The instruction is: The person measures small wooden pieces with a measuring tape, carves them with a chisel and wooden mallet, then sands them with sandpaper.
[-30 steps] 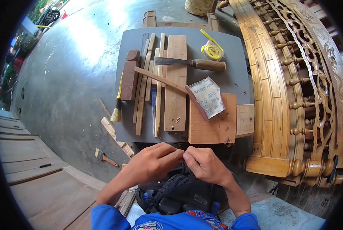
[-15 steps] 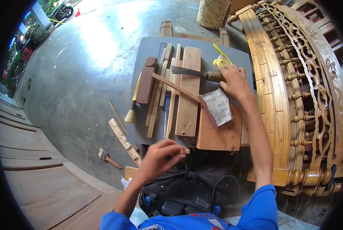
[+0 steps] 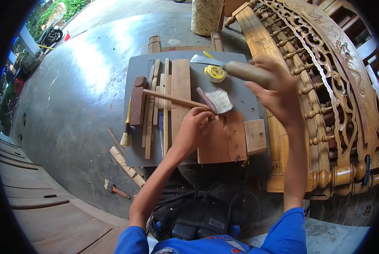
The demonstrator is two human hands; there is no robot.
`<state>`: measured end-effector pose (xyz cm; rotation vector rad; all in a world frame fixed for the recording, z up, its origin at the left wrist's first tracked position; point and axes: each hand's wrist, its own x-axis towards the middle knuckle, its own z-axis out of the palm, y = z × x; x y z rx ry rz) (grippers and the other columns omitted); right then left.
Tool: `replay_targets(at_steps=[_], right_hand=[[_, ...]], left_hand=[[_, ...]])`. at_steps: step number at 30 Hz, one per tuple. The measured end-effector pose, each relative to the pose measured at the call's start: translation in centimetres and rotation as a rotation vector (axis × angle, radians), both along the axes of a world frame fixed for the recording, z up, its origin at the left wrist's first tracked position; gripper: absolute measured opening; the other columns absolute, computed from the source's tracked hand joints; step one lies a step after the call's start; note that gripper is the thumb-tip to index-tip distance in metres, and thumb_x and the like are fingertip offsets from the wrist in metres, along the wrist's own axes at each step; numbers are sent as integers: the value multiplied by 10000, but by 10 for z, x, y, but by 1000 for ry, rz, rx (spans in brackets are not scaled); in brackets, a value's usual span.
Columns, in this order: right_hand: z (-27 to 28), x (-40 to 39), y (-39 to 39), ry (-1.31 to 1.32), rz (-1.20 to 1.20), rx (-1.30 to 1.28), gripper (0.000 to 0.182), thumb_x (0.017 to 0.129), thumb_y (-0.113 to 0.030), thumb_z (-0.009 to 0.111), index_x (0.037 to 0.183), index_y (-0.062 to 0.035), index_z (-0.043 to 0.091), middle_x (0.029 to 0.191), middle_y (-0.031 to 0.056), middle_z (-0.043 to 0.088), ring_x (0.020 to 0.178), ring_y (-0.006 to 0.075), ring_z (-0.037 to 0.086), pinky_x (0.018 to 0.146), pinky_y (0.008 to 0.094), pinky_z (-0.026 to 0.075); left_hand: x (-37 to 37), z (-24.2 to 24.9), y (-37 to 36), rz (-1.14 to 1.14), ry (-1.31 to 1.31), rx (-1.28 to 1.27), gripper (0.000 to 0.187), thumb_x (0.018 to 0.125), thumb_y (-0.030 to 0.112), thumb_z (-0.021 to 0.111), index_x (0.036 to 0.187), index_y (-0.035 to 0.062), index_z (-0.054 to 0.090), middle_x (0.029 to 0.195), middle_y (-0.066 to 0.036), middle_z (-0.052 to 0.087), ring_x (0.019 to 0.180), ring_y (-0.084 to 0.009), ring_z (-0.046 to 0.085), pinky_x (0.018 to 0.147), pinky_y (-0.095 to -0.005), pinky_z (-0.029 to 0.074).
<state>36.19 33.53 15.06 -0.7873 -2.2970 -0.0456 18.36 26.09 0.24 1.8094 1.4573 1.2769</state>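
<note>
1. Two hands are in view. The right hand (image 3: 278,91) grips one chisel (image 3: 236,68) by its wooden handle, lifted above the far right part of the tabletop (image 3: 246,99), blade pointing left.
2. The left hand (image 3: 196,127) has curled fingers at the right end of one slim wooden stick (image 3: 172,98); whether it grips the stick cannot be told.
3. That one stick lies slantwise, its left end by a single dark brown block (image 3: 136,106) and its middle crossing one long, wide board (image 3: 181,82).
4. One yellow tape measure (image 3: 215,73) sits on the far side, below the chisel's blade.
5. One curled piece of sandpaper (image 3: 220,100) lies nearer, just beyond one thick square block (image 3: 225,144); one smaller block (image 3: 255,136) with drawn lines stands to its right.
6. At least three narrow wooden strips (image 3: 167,114) lie left of the board, overlapping too much for an exact count, with one blue pen (image 3: 160,122) among them.
7. Two brushes show: a yellow-handled brush (image 3: 126,137) at the tabletop's left edge and a floor brush (image 3: 116,189) lower left.
8. One carved wooden bench (image 3: 291,97) fills the right side.
</note>
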Motion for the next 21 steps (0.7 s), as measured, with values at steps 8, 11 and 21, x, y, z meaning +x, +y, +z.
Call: replay_targets(at_steps=[8, 11, 21], right_hand=[[-14, 51, -94, 1076, 54, -253, 652, 658, -66, 678, 1227, -58, 360, 943, 126, 513, 842, 234, 555, 807, 387, 500], [-57, 36, -103, 1286, 211, -249, 563, 675, 43, 581, 1168, -104, 354, 886, 99, 474, 709, 180, 537, 706, 396, 520], [-81, 5, -102, 1273, 346, -381, 473, 680, 38, 559, 1046, -140, 317, 821, 77, 424, 574, 147, 482, 552, 344, 477]], left_hand=[[5, -8, -41, -35, 301, -20, 202, 724, 101, 683, 904, 25, 634, 859, -105, 584, 808, -285, 556, 706, -366, 464], [8, -15, -46, 18, 308, -18, 265, 702, 103, 705, 942, 21, 625, 972, -120, 568, 846, -279, 563, 734, -357, 475], [15, 2, -46, -14, 218, -107, 166, 703, 47, 700, 861, 16, 660, 822, -92, 639, 678, -196, 629, 611, -292, 503]])
